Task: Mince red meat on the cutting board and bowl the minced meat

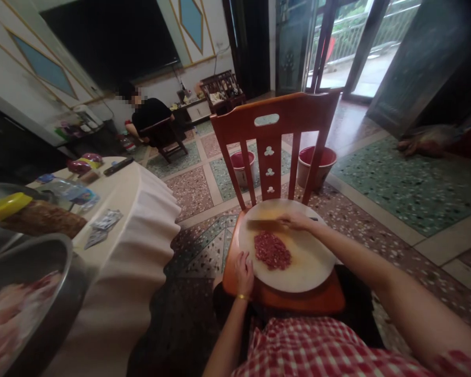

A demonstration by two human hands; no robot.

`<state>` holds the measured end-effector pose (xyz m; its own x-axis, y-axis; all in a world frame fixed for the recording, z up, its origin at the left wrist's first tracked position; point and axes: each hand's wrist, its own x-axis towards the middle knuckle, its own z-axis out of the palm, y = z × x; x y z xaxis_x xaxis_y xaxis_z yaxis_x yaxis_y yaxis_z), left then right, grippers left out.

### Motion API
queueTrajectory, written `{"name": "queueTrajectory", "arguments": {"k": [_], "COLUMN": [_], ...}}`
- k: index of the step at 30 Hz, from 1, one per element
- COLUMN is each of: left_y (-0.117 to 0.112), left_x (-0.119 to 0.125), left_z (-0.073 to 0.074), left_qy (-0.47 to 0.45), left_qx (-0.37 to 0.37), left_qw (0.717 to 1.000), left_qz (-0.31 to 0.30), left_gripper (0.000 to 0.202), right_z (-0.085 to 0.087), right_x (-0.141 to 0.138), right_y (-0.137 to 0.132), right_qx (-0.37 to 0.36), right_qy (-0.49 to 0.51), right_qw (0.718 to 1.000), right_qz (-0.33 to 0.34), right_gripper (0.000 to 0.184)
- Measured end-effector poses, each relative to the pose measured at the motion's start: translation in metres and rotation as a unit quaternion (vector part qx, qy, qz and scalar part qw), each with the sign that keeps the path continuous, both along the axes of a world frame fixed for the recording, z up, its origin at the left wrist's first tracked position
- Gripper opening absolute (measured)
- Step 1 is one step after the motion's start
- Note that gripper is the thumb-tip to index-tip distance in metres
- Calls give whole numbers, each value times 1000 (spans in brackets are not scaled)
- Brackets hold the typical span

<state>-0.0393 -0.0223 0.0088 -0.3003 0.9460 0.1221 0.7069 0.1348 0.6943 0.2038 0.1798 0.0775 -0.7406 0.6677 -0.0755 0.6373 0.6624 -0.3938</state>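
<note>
A round pale chopping board (310,262) rests on the seat of an orange wooden chair (275,123). A heap of minced red meat (272,251) lies at its middle. My left hand (244,273) lies on the board's near left rim, fingers curled over the edge. My right hand (298,221) is closed round the handle of a cleaver (265,223), whose blade lies low over the board's far side, just beyond the meat. My red checked clothing fills the bottom of the view.
A table with a white cloth (137,220) stands at left, bearing a steel bowl with raw meat (19,303), bottles and packets. Two red buckets (314,165) stand behind the chair. A seated person (149,118) is at the far wall.
</note>
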Motion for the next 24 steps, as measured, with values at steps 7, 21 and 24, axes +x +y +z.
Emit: {"name": "queueTrajectory", "arguments": {"k": [7, 21, 24], "left_y": [-4, -2, 3], "left_x": [-2, 8, 20], "left_z": [3, 13, 20], "left_qy": [-24, 17, 73], "left_qx": [27, 39, 63], "left_qw": [999, 999, 995], "left_qz": [19, -4, -28], "left_gripper": [37, 37, 37], "right_z": [22, -1, -9], "right_x": [23, 61, 46], "right_y": [-40, -159, -170], "right_qx": [14, 6, -189], "right_qy": [-54, 97, 274], "right_qw": [995, 992, 911], "right_qz": [85, -80, -245], "right_gripper": [35, 34, 33]}}
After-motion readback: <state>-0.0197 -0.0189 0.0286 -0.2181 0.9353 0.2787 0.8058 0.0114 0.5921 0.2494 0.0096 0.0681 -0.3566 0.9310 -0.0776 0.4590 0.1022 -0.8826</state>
